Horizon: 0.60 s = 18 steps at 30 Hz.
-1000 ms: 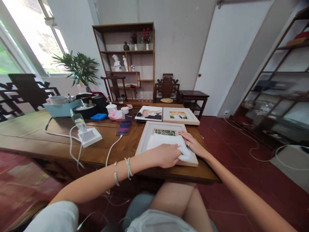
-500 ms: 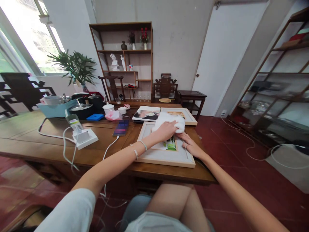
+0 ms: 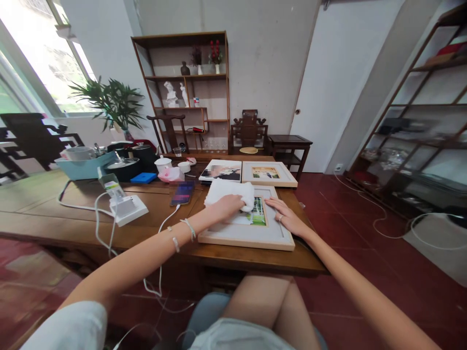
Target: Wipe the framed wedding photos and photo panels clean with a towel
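Picture frame (image 3: 246,241) lies flat, face up, at the right end of the wooden table (image 3: 47,214), near edge. Left hand (image 3: 229,208) grips a bunched white cloth (image 3: 219,190), pressed on the frame's upper left part, covering some of the photo (image 3: 259,212). Right hand (image 3: 288,219) palm down, fingers extended and slightly spread, resting on the frame's right side, holding nothing. Second frame (image 3: 287,181) and a dark-and-white print (image 3: 229,170) lie side by side just behind. Phone (image 3: 182,193) with white cable (image 3: 163,227) to the left.
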Tool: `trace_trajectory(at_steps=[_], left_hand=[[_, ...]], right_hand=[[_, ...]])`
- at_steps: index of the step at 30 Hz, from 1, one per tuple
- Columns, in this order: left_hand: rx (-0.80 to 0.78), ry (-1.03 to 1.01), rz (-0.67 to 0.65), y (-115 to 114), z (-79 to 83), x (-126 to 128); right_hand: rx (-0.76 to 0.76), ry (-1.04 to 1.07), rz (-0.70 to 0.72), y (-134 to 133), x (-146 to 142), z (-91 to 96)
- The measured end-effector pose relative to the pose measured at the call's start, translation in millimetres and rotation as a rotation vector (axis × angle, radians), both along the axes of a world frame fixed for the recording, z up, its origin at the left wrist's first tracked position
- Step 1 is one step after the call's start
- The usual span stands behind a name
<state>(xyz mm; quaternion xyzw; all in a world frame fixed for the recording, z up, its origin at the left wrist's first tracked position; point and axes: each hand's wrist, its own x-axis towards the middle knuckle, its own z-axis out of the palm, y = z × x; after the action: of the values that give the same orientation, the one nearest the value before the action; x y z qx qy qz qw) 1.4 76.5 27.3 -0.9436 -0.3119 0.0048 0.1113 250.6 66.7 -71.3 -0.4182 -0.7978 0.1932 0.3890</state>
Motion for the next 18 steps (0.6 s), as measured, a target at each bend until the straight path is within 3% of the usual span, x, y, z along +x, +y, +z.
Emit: trace_trajectory(at_steps=[3, 6, 9, 12, 18], left_hand=[[-0.02, -0.037, -0.015, 10, 26.9, -18], [0.06, -0.135, 0.051, 23, 58.1, -38], [0.18, -0.249, 0.145, 37, 73.4, -56], [0.276, -0.329, 0.114, 43, 61.5, -67], [0.161, -0.14, 0.099, 33, -4.5, -60]], right_hand=[[0.009, 0.002, 0.013, 0, 1, 0.0], [0.009, -0.007, 0.02, 1, 1, -0.6], [0.004, -0.018, 0.018, 1, 2, -1.4], [0.013, -0.019, 0.017, 1, 1, -1.5], [-0.005, -0.032, -0.001, -2, 0, 1.9]])
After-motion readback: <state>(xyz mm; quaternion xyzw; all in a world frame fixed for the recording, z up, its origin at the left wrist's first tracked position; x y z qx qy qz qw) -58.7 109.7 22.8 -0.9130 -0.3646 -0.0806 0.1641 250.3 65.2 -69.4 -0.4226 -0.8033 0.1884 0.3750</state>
